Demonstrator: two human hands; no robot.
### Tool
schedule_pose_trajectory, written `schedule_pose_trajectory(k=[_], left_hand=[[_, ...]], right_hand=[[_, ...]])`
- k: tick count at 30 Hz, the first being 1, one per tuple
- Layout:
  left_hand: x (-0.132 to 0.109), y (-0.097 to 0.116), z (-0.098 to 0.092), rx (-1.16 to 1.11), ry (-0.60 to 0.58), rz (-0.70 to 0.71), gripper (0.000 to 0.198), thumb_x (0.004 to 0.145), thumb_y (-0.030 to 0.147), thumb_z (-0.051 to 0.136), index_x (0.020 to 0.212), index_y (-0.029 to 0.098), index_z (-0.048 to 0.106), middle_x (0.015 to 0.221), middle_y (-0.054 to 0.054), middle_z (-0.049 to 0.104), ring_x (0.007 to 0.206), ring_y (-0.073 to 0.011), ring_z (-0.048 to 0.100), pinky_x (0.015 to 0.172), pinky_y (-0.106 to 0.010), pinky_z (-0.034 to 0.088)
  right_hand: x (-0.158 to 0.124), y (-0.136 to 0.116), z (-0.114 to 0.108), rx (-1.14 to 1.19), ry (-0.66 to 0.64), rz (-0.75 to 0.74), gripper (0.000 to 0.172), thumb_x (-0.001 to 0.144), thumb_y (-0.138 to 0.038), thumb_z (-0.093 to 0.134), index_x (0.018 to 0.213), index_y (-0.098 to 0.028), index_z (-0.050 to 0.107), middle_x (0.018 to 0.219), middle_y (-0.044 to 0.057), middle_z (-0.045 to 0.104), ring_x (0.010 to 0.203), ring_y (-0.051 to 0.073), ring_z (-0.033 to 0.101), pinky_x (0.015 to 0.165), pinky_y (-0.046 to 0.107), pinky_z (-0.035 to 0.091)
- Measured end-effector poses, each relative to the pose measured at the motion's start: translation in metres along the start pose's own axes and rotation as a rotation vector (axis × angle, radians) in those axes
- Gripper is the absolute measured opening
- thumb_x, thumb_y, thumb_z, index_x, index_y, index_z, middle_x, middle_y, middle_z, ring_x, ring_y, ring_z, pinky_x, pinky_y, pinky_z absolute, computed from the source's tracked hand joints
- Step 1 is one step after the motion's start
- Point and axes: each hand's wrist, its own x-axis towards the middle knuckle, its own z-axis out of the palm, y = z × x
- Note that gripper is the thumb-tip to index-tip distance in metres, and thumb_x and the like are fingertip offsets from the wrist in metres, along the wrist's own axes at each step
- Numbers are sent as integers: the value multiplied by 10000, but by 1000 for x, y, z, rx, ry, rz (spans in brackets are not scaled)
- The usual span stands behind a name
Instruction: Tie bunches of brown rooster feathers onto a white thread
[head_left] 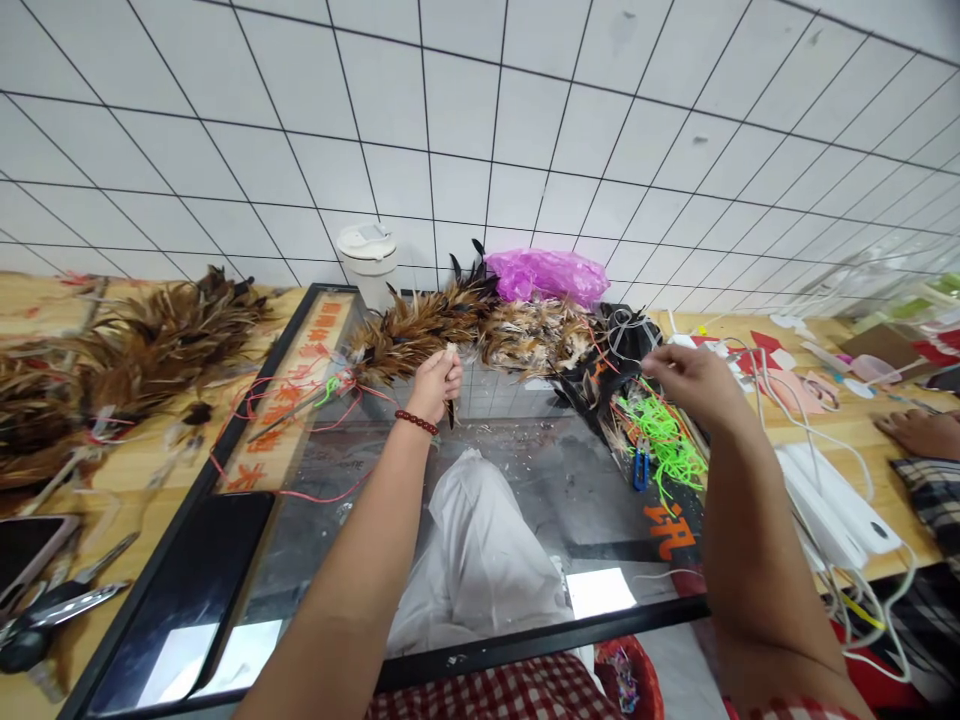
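My left hand (pixel 439 385), with a dark red bead bracelet at the wrist, is closed on a small feather (pixel 451 412) over the glass-topped frame. Behind it lie a long brown feather bundle (pixel 420 325) and a heap of loose feathers (pixel 536 335). Over the right side, my right hand (pixel 686 375) is raised with its fingers bent together near black feathers (pixel 592 390); what its fingertips hold, if anything, is too small to tell. Below that hand are bright green strings (pixel 660 440) and small blue snips (pixel 641 465).
A white lidded cup (pixel 369 262) and pink plastic bag (pixel 547 275) stand by the tiled wall. A phone (pixel 187 590), scissors (pixel 67 605) and more feather bundles (pixel 150 350) lie left. Right are a white power strip (pixel 836 505), cables and another person's hand (pixel 919 432).
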Motion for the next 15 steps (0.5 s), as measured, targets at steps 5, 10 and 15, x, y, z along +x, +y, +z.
schedule_pose_trajectory(k=[5,10,15], left_hand=[[0,0,0,2,-4,-6,368,691,446,698,734,170,459,528,84,341,370,-12,249,348,-130,142],[-1,-2,1,12,-30,-9,366,692,437,700,737,169,455,539,78,364,375,-14,262,348,-130,151],[-2,0,-1,2,-44,10,376,687,433,706,748,165,449,584,64,411,387,-7,270,351,-125,168]], right_hand=[[1,39,28,-434,-238,4,215,639,-413,688,627,-199,676,668,46,642,607,152,566,542,250,387],[-6,19,11,139,-26,17,310,809,-486,529,823,-198,644,663,33,631,502,115,493,470,237,361],[-7,-46,22,383,-169,-195,315,790,-498,576,803,-187,627,649,13,579,571,111,502,537,233,393]])
